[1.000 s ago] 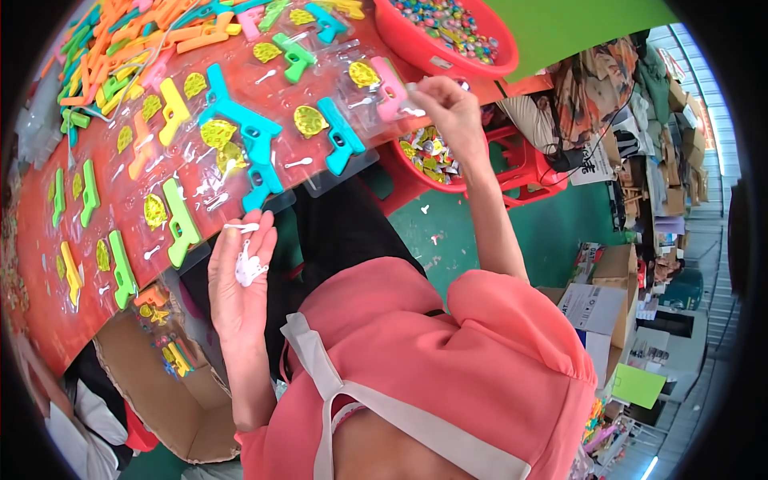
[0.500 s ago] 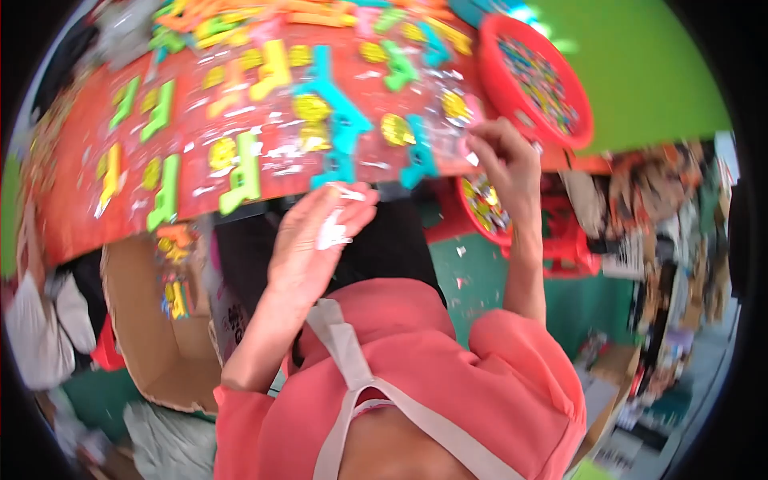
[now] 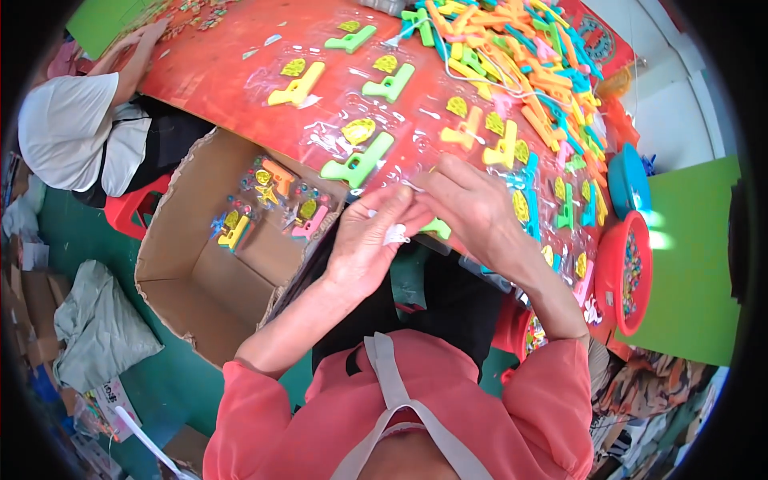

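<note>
Head view. Left hand (image 3: 366, 240) and right hand (image 3: 472, 210) meet at the near edge of the red table (image 3: 216, 72). Left fingers curled, thumb and forefinger pressed together on a small white crumpled bit of plastic (image 3: 395, 234). Right fingers bent and close together, tips against the left fingertips at a clear plastic bag with a green toy pistol inside (image 3: 436, 228); whether the right hand actually pinches the bag cannot be told.

On the table just beyond the hands: a larger green plastic toy pistol in a clear bag (image 3: 358, 162), with yellow ones (image 3: 296, 86) further off. A heap of loose orange, yellow and blue toy pistols (image 3: 528, 64) lies at the far right of the table.

Open brown cardboard box (image 3: 200, 272) stands left of the hands, below the table edge, holding several bagged toys (image 3: 276, 200). Red round plastic basin of small coloured beads (image 3: 628, 272) to the right. A second person in a white shirt (image 3: 76, 132) sits at the far left.
</note>
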The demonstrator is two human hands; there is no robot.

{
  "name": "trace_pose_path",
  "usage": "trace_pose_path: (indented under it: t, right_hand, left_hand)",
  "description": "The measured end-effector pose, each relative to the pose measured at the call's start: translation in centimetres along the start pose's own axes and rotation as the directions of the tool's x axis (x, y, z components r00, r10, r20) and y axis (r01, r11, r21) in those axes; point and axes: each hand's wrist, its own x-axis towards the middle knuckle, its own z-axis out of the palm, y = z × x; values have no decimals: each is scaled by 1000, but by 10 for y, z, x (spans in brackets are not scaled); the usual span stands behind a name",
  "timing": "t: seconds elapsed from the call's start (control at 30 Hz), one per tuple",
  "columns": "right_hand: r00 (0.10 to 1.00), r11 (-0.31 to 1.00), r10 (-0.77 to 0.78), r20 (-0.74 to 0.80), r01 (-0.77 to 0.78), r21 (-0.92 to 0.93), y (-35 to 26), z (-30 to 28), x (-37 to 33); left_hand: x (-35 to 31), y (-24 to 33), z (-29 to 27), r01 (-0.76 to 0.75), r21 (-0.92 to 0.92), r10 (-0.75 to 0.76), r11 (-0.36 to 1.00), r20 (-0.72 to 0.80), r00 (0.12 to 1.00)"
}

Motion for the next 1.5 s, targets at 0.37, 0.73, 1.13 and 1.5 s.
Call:
trace_pose_path:
  t: [0.37,0.73,1.13,1.5]
  right_hand:
    - [993,962,-102,67,82,259,38,67,130]
    - [940,927,-272,208,197,321,45,107,163]
    - [960,842,100,260,-221,493,103,173,286]
    - [934,858,-340,109,261,442,52,128,233]
  left_hand:
    - [50,96,-52,-175,80,184,981,-115,976]
    - [66,122,-90,-208,188,245,960,-200,949]
    - [70,186,-108,-310,234,367,922,-264,892]
    - [86,184,-109,-276,169,309,946,-225,924]
